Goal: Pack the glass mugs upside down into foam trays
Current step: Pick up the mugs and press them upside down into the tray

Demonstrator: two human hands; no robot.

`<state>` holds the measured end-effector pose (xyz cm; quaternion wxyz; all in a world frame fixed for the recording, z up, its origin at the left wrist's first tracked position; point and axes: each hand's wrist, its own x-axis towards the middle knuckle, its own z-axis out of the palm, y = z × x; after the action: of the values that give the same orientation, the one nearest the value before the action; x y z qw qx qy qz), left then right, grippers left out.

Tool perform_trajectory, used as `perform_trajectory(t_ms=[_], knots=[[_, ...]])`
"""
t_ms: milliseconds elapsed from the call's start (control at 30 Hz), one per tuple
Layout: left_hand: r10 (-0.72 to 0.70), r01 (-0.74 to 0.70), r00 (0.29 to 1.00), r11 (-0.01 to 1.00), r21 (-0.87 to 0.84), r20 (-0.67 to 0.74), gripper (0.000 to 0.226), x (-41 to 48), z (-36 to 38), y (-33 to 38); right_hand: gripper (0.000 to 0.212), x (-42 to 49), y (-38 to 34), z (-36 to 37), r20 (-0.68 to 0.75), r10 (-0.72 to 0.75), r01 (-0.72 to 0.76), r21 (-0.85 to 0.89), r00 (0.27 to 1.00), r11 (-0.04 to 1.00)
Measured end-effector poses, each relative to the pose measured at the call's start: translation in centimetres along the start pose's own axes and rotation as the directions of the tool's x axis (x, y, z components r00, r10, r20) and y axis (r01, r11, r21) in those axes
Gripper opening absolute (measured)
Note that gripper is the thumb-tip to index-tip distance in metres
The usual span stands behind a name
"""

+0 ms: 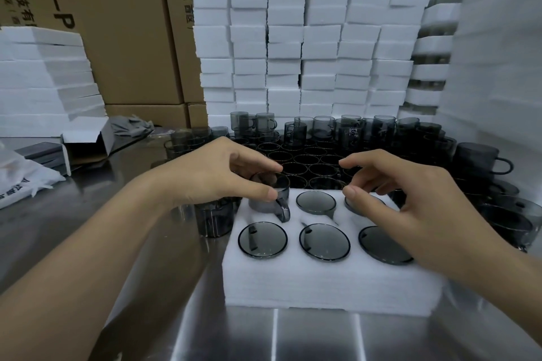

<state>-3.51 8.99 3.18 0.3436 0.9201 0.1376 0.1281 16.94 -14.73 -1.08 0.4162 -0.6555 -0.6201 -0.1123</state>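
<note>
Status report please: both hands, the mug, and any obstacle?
Left hand grips mug, upside down, partly into foam tray, back-left. Right hand over back-right mug, grip unclear. Tray otherwise full, nothing blocking.

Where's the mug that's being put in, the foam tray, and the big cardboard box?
mug (261,206), head view, on its glass side, left of the handle.
foam tray (322,281), head view, on its bare front wall.
cardboard box (132,38), head view, on its brown front face.
</note>
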Motion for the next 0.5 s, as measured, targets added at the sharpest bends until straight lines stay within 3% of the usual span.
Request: perform_trajectory(t_ms=[200,500], knots=[[-0.035,0.035,0.999,0.999,0.021,0.01,0.049,0.12,0.26,-0.15,0.026,0.05,-0.01,0.01,0.003,-0.005,0.005,-0.007,1.0,1.0],[-0.171,0.143,0.98,0.96,0.24,0.098,0.043,-0.28,0.09,0.39,0.024,0.01,-0.03,0.08,0.004,0.006,-0.006,-0.016,1.0,1.0]])
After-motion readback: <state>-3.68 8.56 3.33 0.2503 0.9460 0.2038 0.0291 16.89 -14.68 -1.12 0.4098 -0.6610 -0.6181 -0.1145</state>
